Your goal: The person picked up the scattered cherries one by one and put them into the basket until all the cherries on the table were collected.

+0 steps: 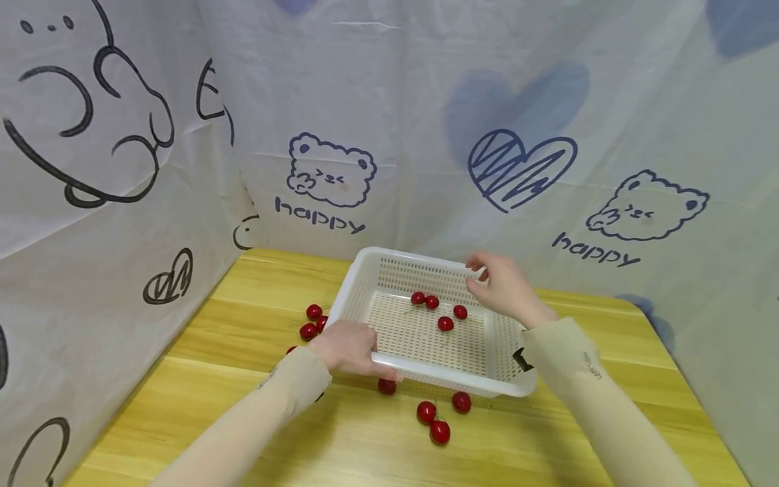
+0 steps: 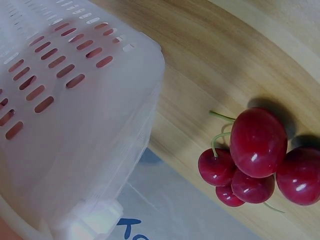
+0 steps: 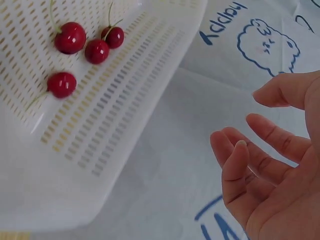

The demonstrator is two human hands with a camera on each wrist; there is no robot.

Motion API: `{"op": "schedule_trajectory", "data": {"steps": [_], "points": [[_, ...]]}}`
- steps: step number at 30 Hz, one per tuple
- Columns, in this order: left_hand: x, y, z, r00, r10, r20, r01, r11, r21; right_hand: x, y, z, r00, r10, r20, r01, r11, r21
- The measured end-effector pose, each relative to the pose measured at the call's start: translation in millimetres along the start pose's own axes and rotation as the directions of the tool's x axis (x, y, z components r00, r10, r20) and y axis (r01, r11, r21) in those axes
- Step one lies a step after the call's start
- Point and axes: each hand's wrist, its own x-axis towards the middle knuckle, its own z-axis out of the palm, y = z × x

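Note:
A white perforated plastic basket (image 1: 453,374) stands on the wooden table, with several red cherries (image 1: 445,324) with stems spread over its floor. My left hand (image 1: 348,345) grips the basket's rim at the near left corner; in the left wrist view, skin shows through the slots of the basket wall (image 2: 100,135). My right hand (image 1: 504,287) hovers by the far right rim, fingers loosely bent, holding nothing. In the right wrist view, the right hand (image 3: 270,170) appears apart from the basket (image 3: 40,190).
Several cherries (image 1: 308,331) lie on the table left of the basket, and they form a cluster (image 2: 258,142) in the left wrist view. More cherries (image 1: 440,432) lie along the basket's near side. A printed white cloth (image 1: 414,169) hangs behind the table (image 1: 615,338).

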Motion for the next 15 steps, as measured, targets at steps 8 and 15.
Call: {"op": "schedule_trajectory", "data": {"steps": [8,15], "points": [[0.2,-0.6,0.4,1.000,-0.004,-0.003,0.004,1.000,0.009,-30.8,18.7,-15.2,0.994,0.014,-0.111,-0.016,1.000,-0.012],[1.2,0.1,1.5,1.000,-0.015,-0.002,0.015,1.000,0.013,-59.4,37.2,-21.9,0.983,0.071,-0.168,-0.069,0.997,0.021]]}}
